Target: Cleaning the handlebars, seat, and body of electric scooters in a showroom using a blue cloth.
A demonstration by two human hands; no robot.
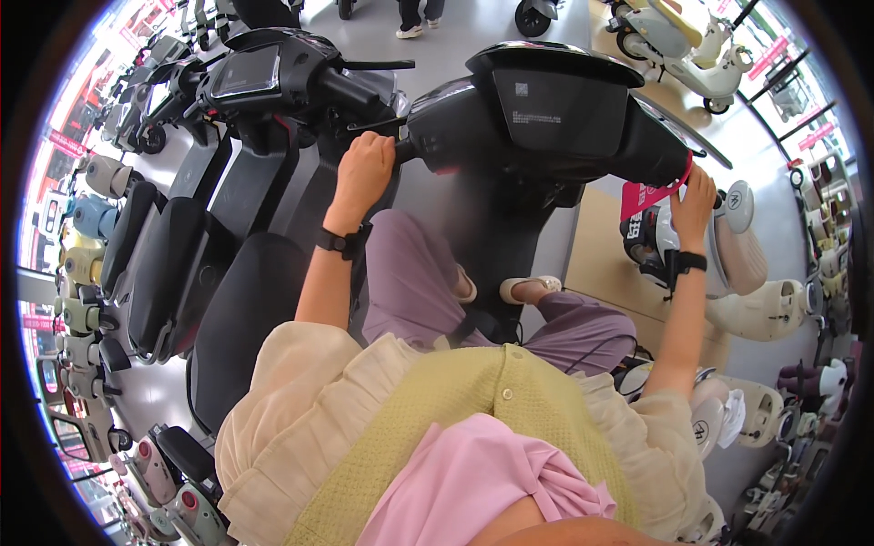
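I sit astride a black electric scooter (455, 123), my shoes (530, 289) on its footboard. Its dark dashboard screen (557, 111) faces me, between the two ends of the handlebar. My left hand (367, 170) is wrapped round the left handlebar grip (405, 150). At the other end my right hand (695, 207) closes round the right grip, which the fingers mostly hide. A pink tag (645, 197) hangs on a loop beside that hand. Both arms reach forward, each with a dark band at the wrist.
Close on my left stands a row of black scooters with dark seats (255, 318). Flat cardboard (605, 246) lies on the floor to my right, near pale scooters (756, 309). A cream scooter (692, 55) stands far right. Another person's legs (419, 16) show at the top.
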